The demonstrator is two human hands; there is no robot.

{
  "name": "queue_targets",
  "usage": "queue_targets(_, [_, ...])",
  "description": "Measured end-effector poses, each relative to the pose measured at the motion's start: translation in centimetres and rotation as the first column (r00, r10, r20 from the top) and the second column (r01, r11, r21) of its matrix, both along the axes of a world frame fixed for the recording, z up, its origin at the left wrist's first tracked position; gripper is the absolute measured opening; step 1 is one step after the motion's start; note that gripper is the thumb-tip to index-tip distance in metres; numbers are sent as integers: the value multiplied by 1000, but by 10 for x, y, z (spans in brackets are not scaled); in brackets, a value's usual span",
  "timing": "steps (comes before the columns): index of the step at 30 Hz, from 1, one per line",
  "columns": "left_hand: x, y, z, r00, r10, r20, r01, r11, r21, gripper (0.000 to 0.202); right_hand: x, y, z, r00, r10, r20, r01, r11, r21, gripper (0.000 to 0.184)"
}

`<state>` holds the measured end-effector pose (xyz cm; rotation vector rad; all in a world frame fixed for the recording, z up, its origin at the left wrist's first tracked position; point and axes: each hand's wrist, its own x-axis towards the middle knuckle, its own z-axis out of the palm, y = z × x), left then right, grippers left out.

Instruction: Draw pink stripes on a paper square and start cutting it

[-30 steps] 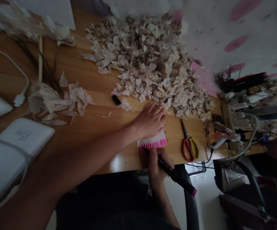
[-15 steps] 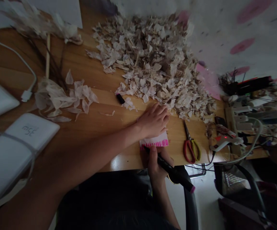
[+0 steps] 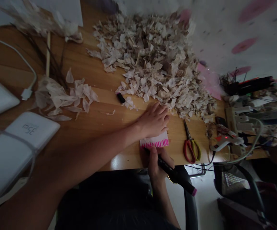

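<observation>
My left hand (image 3: 153, 120) lies flat near the desk's front edge, its fingers pointing away from me. Under it is a small pale piece of paper or cloth (image 3: 150, 140), mostly covered, with a row of pink strokes along its near edge. My right hand (image 3: 159, 164) grips a black marker (image 3: 169, 169) with a purple end. The marker's tip is at the left part of the pink row; whether it touches cannot be made out. A black marker cap (image 3: 120, 97) rests on the desk beyond my left wrist.
A large heap of dried petals (image 3: 152, 57) covers the back of the wooden desk (image 3: 109, 127). Scissors (image 3: 190, 143) with red and yellow handles lie right of my hands, before a glue gun (image 3: 226, 141) with cables. A white power bank (image 3: 25, 134) is at left.
The view has shifted very slightly. My left hand stays in place, and the outer end of the marker is a touch lower and further right.
</observation>
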<state>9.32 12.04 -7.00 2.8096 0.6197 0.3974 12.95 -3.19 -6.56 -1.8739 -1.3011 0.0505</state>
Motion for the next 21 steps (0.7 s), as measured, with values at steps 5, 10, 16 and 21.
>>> queue_targets(5, [0,0,0,1000,3,13,-3,1000,5,50,-3,-1,-1,999,-9,-36,8,999,-44,40])
queue_targets(10, [1,0,1,1000,7,4,-7,1000,-8,49,-1,-2,-2,999,18,-29,-20,998,-59,35])
queue_targets(16, [1,0,-1,1000,1,6,-1,1000,-11,50,6,-7,-6,994,95,-46,-98,993,-61,34])
queue_targets(21, [0,0,-1,1000,8,8,-8,1000,7,50,9,-16,-11,992,112,-64,-112,994,6,28])
